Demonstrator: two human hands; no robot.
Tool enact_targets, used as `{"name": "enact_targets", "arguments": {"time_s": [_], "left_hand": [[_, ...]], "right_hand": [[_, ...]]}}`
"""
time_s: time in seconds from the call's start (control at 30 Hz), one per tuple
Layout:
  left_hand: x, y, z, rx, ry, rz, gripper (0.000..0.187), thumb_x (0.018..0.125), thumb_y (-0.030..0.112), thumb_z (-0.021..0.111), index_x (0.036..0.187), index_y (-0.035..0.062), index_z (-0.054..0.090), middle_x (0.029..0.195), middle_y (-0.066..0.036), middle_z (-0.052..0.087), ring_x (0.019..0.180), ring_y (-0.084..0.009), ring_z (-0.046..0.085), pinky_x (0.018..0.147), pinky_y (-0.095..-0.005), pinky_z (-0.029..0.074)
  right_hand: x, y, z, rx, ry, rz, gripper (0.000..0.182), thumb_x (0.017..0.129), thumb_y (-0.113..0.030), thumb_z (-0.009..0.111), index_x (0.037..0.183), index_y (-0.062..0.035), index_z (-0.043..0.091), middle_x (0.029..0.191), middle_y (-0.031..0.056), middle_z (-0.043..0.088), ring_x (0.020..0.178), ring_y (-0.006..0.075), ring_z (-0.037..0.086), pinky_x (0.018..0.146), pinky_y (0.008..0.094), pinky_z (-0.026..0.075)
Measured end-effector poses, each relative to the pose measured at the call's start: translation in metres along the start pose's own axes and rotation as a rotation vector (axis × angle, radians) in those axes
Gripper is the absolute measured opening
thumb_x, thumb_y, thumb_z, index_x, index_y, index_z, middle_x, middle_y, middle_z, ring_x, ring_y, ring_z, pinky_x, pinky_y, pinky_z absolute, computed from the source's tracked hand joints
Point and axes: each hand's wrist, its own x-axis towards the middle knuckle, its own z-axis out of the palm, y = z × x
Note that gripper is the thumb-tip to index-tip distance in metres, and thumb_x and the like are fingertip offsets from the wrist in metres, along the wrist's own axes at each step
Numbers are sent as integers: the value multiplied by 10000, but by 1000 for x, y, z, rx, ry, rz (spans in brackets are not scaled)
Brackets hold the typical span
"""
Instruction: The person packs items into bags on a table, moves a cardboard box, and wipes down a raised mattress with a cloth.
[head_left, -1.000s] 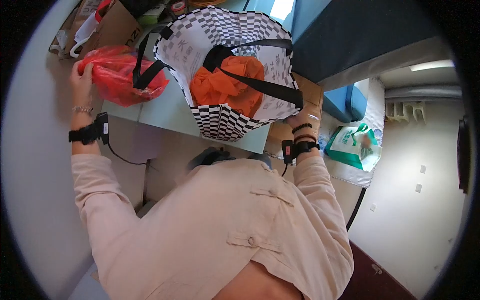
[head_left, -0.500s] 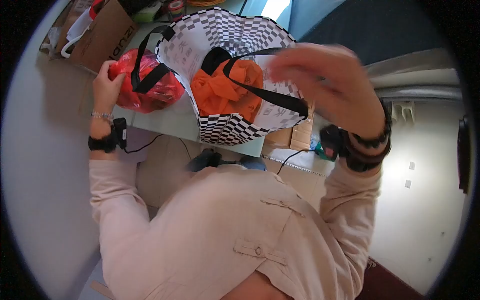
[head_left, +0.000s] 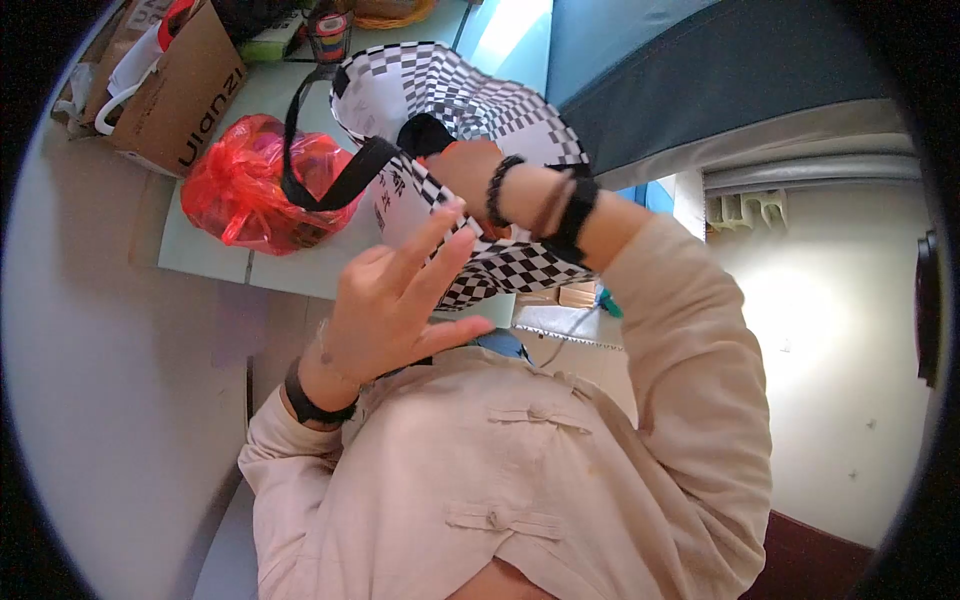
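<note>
A black-and-white checkered tote bag (head_left: pixel 525 268) stands with its mouth open on the table. My right hand (head_left: pixel 466 176) reaches down into it, over the orange cloth-like item; the fingers are hidden inside. In front of the bag, my left hand (head_left: pixel 385 300) is open, fingers spread, with its fingertips right at the near rim. A black strap handle (head_left: pixel 345 185) loops out on the left side of the bag. Left of that handle sits a tied red plastic bag (head_left: pixel 255 190) with its contents blurred through the film.
A cardboard box (head_left: pixel 195 105) with white items in it stands at the back left. Behind the tote is a small holder with rolls of colored tape (head_left: pixel 329 38). The glass-like table (head_left: pixel 205 245) ends just in front of the bags. A dark grey panel (head_left: pixel 730 80) rises at the right.
My left hand has let go of the red plastic bag and moved right, to the tote's near side. My right hand has gone from above the rim down into the tote.
</note>
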Motion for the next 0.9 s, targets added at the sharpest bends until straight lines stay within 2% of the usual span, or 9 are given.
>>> {"name": "enact_targets", "arguments": {"time_s": [0.07, 0.2, 0.3, 0.4, 0.43, 0.5, 0.77, 0.87, 0.9], "left_hand": [[3, -1, 4, -89, -129, -47, 557, 665, 245, 689, 1158, 93, 476, 1094, -91, 516, 600, -185, 543, 511, -279, 435], [2, -4, 1, 55, -165, 39, 321, 612, 166, 709, 887, 74, 570, 954, -65, 504, 579, -192, 533, 521, -290, 430], [0, -3, -7, 137, -97, 9, 225, 605, 153, 712, 762, 91, 565, 925, -57, 509, 558, -190, 511, 513, -285, 423], [0, 2, -11, 124, -196, 24, 284, 585, 126, 734, 807, 82, 563, 925, -82, 528, 588, -214, 516, 506, -304, 405], [1, 5, -11, 112, -236, 46, 287, 585, 127, 736, 804, 85, 557, 911, -77, 535, 594, -215, 515, 503, -303, 397], [3, 4, -9, 95, -283, 71, 290, 584, 128, 738, 801, 89, 550, 897, -73, 542, 599, -215, 514, 500, -302, 389], [32, 5, -30, 129, -264, 20, 314, 634, 200, 725, 886, 100, 566, 945, -78, 559, 545, -153, 499, 488, -274, 398], [82, 8, -47, 116, -333, -43, 318, 698, 210, 679, 952, 59, 562, 959, -97, 555, 549, -179, 517, 519, -281, 431], [101, 9, -47, 183, -451, -40, 336, 696, 197, 680, 972, 49, 559, 979, -113, 555, 602, -182, 539, 549, -282, 446]], "right_hand": [[-28, 18, -7, -79, 371, -191, 335, 689, -150, 559, 1018, -137, 503, 828, 71, 567, 749, 259, 594, 639, 366, 471], [-99, 45, -23, 72, 682, -42, 473, 623, -85, 587, 1083, -130, 485, 900, 130, 580, 831, 289, 584, 710, 377, 478], [-134, 75, -37, 488, 1011, -194, 317, 703, -53, 593, 1013, -46, 525, 900, 132, 600, 828, 262, 598, 721, 325, 482], [-182, 142, -20, 1058, 1310, 0, 252, 820, -106, 519, 1070, -87, 497, 1000, 73, 570, 935, 176, 557, 752, 307, 473], [-200, 162, -25, 1204, 1388, -122, 245, 848, -201, 508, 1071, -99, 515, 1003, 65, 573, 947, 184, 555, 783, 331, 465], [-250, 204, -43, 1228, 1187, -461, 303, 837, -285, 526, 1084, -108, 526, 1048, 82, 567, 976, 223, 544, 841, 374, 444], [-316, 176, -18, 1059, 1733, -108, 336, 814, -269, 566, 1093, -87, 519, 1024, 97, 575, 987, 224, 534, 832, 380, 451], [-292, 175, 31, 978, 1725, 210, 350, 806, -263, 580, 1096, -79, 516, 1015, 102, 578, 991, 224, 531, 828, 383, 454], [-278, 176, 60, 924, 1644, 353, 355, 759, -171, 601, 1081, -48, 512, 999, 103, 580, 906, 212, 558, 769, 350, 473]]}}
